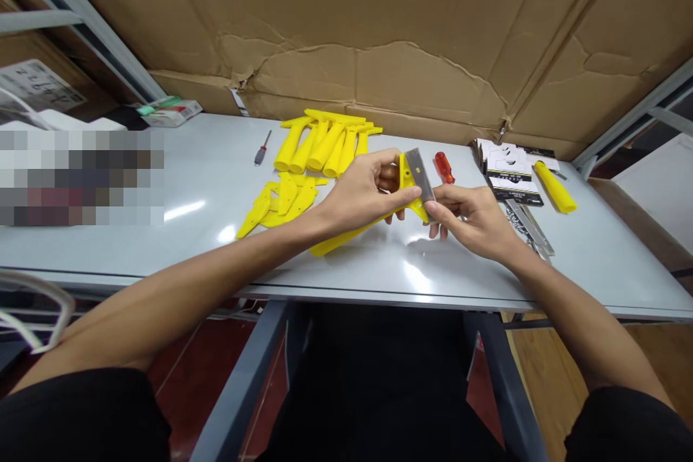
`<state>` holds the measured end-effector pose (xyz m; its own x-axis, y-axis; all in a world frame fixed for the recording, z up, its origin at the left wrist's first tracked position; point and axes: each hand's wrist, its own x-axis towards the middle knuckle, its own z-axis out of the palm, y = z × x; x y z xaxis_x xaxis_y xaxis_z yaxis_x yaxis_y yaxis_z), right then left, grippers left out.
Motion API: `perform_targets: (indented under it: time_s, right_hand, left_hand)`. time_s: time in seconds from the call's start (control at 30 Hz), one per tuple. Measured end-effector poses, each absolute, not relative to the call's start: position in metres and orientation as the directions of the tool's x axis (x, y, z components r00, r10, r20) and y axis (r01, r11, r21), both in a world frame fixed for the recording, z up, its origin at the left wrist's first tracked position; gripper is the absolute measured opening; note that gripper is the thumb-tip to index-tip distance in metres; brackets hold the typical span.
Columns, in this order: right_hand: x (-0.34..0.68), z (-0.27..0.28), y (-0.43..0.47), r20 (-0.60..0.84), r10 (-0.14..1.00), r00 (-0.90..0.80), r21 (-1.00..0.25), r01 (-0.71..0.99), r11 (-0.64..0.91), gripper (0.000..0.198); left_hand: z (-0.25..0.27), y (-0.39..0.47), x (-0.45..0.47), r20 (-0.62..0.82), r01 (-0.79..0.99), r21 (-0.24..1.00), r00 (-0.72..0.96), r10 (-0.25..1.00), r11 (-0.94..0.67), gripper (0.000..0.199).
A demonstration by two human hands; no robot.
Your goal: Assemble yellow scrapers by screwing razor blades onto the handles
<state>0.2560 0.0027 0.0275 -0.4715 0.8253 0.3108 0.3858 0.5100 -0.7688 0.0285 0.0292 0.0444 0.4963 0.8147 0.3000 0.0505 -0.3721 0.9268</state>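
Note:
My left hand (362,191) is closed around the head of a yellow plastic scraper (346,238), whose handle slants down to the left over the table. A flat grey metal plate (419,170) lies against the scraper's head. The fingers and thumb of my right hand (473,220) pinch the lower end of this plate. Whether the plate is fastened, I cannot tell. Beyond my left hand is a row of yellow scraper handles (325,148), with loose flat yellow pieces (286,198) in front of them. Behind my right hand lies a red-handled screwdriver (444,167).
Packaging cards (509,166), metal strips (533,231) and another yellow handle (556,189) lie at the right. A small dark screwdriver (260,153) and a box (176,114) lie to the left. A cardboard wall (379,14) backs the white table (178,245).

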Motion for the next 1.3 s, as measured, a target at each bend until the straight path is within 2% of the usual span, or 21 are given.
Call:
perform_targets:
  time_s: [0.17, 0.3, 0.4, 0.47, 0.5, 0.57, 0.67, 0.73, 0.8, 0.9, 0.97, 1.03, 1.13, 1.2, 1.3]
  right_hand:
    - [0.247, 0.029, -0.005, 0.325, 0.840, -0.435, -0.761, 0.407, 0.505, 0.038]
    - [0.249, 0.033, 0.000, 0.241, 0.913, -0.330, -0.872, 0.339, 0.353, 0.055]
    - [0.258, 0.030, 0.015, 0.159, 0.964, -0.214, -0.923, 0.315, 0.222, 0.071]
    - [0.263, 0.024, 0.024, 0.154, 0.967, -0.202, -0.876, 0.425, 0.228, 0.068]
    - [0.263, 0.020, 0.026, 0.174, 0.957, -0.231, -0.825, 0.496, 0.270, 0.062]
    - [0.254, 0.011, 0.027, 0.262, 0.891, -0.372, -0.660, 0.604, 0.446, 0.051]
    - [0.215, 0.001, 0.019, 0.381, 0.622, -0.684, -0.272, 0.561, 0.782, 0.037]
    - [0.174, -0.003, 0.013, 0.319, 0.414, -0.852, -0.056, 0.419, 0.906, 0.032]
    - [0.130, -0.005, 0.011, 0.191, 0.307, -0.932, 0.011, 0.315, 0.949, 0.037]
    - [0.082, -0.009, 0.012, 0.131, 0.291, -0.948, 0.011, 0.295, 0.955, 0.045]
    - [0.075, -0.011, 0.010, 0.140, 0.363, -0.921, -0.014, 0.365, 0.931, 0.045]
    - [0.088, -0.012, 0.006, 0.151, 0.431, -0.889, -0.033, 0.432, 0.901, 0.041]
    - [0.130, -0.009, 0.004, 0.135, 0.458, -0.879, -0.046, 0.456, 0.889, 0.033]
    - [0.162, -0.002, 0.007, 0.150, 0.487, -0.860, -0.124, 0.472, 0.873, 0.027]
    - [0.203, 0.014, 0.016, 0.091, 0.531, -0.843, -0.336, 0.476, 0.813, 0.036]
  left_hand:
    - [0.042, 0.029, 0.031, 0.317, 0.030, 0.924, 0.502, 0.805, -0.382, 0.025]
    - [0.046, 0.039, 0.027, 0.309, -0.044, 0.940, 0.527, 0.792, -0.337, 0.031]
    - [0.059, 0.053, 0.014, 0.329, -0.104, 0.943, 0.431, 0.840, -0.317, 0.036]
    - [0.068, 0.066, 0.002, 0.341, -0.130, 0.940, 0.345, 0.874, -0.315, 0.037]
    - [0.071, 0.074, -0.004, 0.358, -0.144, 0.933, 0.301, 0.884, -0.329, 0.037]
    - [0.076, 0.088, -0.016, 0.365, -0.129, 0.930, 0.238, 0.900, -0.343, 0.037]
    - [0.078, 0.102, -0.031, 0.352, -0.055, 0.936, 0.194, 0.916, -0.348, 0.037]
    - [0.077, 0.106, -0.038, 0.361, -0.005, 0.930, 0.206, 0.909, -0.368, 0.031]
    - [0.077, 0.108, -0.042, 0.371, 0.027, 0.921, 0.237, 0.898, -0.388, 0.030]
    - [0.077, 0.107, -0.040, 0.377, 0.035, 0.916, 0.261, 0.889, -0.399, 0.038]
    - [0.076, 0.102, -0.035, 0.368, 0.017, 0.923, 0.256, 0.894, -0.385, 0.040]
    - [0.074, 0.095, -0.028, 0.355, -0.011, 0.931, 0.268, 0.895, -0.366, 0.041]
    - [0.070, 0.085, -0.016, 0.332, -0.046, 0.941, 0.311, 0.890, -0.335, 0.042]
    - [0.067, 0.081, -0.011, 0.308, -0.043, 0.949, 0.337, 0.890, -0.312, 0.042]
    - [0.062, 0.079, -0.006, 0.239, -0.012, 0.968, 0.358, 0.902, -0.252, 0.039]
